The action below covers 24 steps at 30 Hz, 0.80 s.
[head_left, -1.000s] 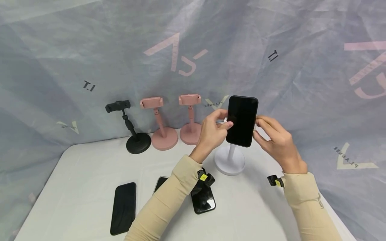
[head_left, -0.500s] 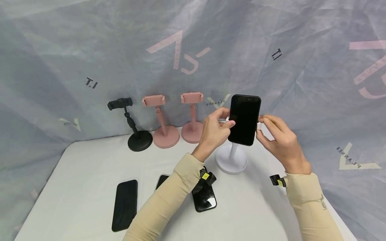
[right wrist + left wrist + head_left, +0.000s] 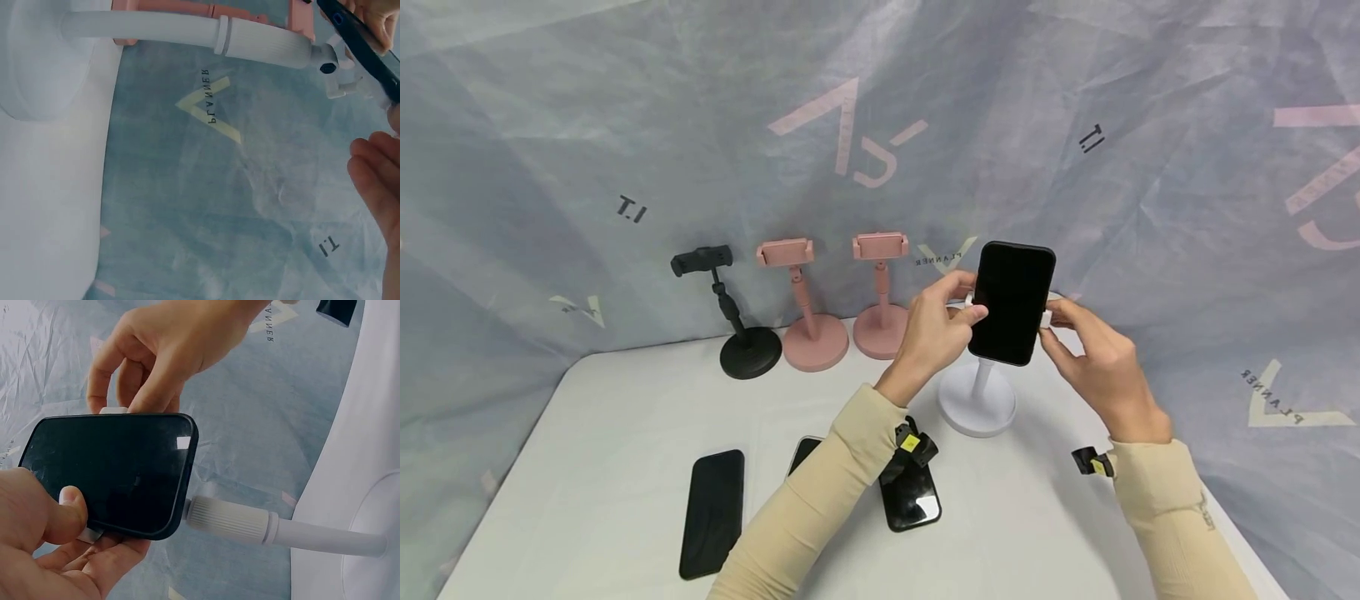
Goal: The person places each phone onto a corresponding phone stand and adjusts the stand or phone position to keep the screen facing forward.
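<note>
In the head view, a black smartphone (image 3: pixel 1012 303) stands upright, slightly tilted, in front of the holder of a white phone stand (image 3: pixel 977 400). My left hand (image 3: pixel 931 327) grips the phone at its left edge, thumb on the screen and fingers behind. At the opposite edge, my right hand (image 3: pixel 1097 358) pinches a small white end of the holder between thumb and fingers. The left wrist view shows that white holder end (image 3: pixel 114 410) against the phone's long edge, under the right fingertips. Most of the holder is hidden behind the phone.
Two pink phone stands (image 3: pixel 813 342) and a black phone stand (image 3: pixel 750 352) line the back of the white table (image 3: pixel 625 433). A dark phone (image 3: pixel 712 512) lies at left. Two more, including a glossy phone (image 3: pixel 912 500), lie partly under the left forearm. A grey-blue cloth hangs behind.
The white holder end at the phone's right edge shows more than a second ago. The right hand has shifted slightly; the left keeps its grip. The whole head view has drifted a little.
</note>
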Each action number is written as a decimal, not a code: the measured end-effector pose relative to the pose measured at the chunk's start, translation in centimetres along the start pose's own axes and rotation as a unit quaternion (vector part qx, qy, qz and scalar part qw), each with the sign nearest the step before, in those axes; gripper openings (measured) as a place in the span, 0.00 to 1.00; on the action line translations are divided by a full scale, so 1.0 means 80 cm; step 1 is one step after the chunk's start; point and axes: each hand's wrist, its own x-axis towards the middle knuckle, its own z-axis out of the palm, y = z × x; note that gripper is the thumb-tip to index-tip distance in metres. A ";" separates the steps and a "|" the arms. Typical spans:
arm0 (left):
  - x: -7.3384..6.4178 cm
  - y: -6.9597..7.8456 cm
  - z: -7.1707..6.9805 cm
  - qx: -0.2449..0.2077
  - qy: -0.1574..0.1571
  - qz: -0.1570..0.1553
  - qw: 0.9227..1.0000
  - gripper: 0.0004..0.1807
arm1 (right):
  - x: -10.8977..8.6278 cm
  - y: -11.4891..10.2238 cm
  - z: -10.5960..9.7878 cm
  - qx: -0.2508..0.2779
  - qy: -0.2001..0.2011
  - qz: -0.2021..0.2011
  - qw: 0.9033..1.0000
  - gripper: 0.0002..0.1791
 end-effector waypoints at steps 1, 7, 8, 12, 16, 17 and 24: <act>-0.001 0.000 0.000 0.000 0.000 0.001 1.000 0.18 | -0.001 -0.001 0.000 0.006 0.000 0.006 1.000 0.24; -0.003 -0.002 0.001 -0.007 0.011 0.000 1.000 0.18 | -0.003 -0.004 0.004 0.067 0.009 0.059 0.996 0.29; -0.004 -0.002 0.002 -0.008 0.013 0.001 1.000 0.19 | -0.003 -0.005 0.004 0.088 0.007 0.071 0.994 0.30; -0.005 -0.002 0.002 -0.013 0.020 0.007 1.000 0.21 | -0.006 -0.010 0.005 0.193 0.004 0.130 0.973 0.30; -0.005 -0.004 0.003 -0.017 0.026 0.014 0.999 0.22 | -0.008 -0.014 0.008 0.304 0.017 0.182 0.935 0.28; -0.005 -0.004 0.003 -0.017 0.028 0.016 0.999 0.22 | -0.008 -0.015 0.009 0.329 0.022 0.191 0.924 0.27; -0.005 -0.007 0.005 -0.023 0.028 0.024 0.999 0.22 | -0.009 -0.017 0.012 0.410 0.037 0.245 0.878 0.26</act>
